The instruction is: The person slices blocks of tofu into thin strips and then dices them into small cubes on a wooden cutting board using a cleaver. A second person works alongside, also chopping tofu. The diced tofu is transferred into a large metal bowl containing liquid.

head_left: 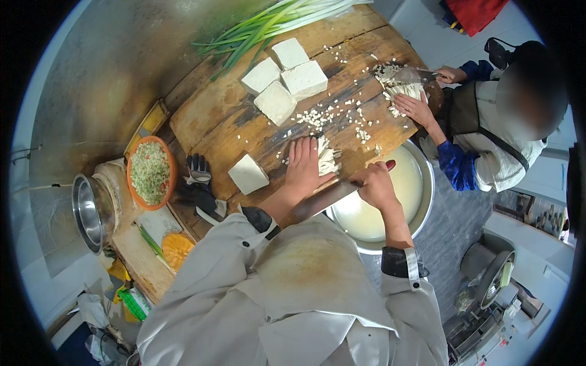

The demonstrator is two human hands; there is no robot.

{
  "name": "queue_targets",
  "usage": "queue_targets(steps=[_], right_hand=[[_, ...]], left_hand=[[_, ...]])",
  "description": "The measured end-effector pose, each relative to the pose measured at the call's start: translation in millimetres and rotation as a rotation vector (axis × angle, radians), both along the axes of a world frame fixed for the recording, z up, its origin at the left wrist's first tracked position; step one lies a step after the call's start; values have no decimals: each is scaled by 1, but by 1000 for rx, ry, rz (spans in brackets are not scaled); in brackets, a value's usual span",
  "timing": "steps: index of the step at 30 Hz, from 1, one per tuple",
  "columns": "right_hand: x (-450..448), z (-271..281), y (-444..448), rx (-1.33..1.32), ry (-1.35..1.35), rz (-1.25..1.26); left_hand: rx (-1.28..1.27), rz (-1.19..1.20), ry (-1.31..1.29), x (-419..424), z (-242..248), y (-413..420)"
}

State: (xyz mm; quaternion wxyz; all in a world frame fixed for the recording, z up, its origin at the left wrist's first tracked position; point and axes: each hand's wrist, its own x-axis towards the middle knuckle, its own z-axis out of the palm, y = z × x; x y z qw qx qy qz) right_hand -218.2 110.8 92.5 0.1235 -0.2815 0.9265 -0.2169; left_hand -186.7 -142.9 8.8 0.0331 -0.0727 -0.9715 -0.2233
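My left hand point(302, 167) lies flat, fingers spread, on the wooden cutting board point(215, 132), against a small heap of white tofu strips point(327, 158). In my right hand point(376, 185) is the handle of a broad-bladed cleaver point(320, 201); its blade points left, below the board's near edge and close to my left wrist. A single tofu block point(248, 174) sits left of my left hand. Several larger tofu blocks point(293, 80) stand grouped farther back. Small white tofu cubes point(316, 118) are scattered over the middle of the board.
A co-worker point(490, 114) at the right cuts white strips with a cleaver. A large metal basin point(428, 183) of pale liquid stands below the board's edge. Green onions point(274, 23) lie at the back. At left are an orange bowl point(173, 176) of chopped vegetables and dark gloves point(199, 183).
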Motion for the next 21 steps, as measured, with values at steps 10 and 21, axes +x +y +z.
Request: queue_targets(steps=[10,21], right_hand=[[-30,-5,-27,281,27,-24],[11,-16,14,1,134,-166]], left_hand=[[182,-64,-391,-66,20,-29],[120,-107,-87,-2,-7,-3]])
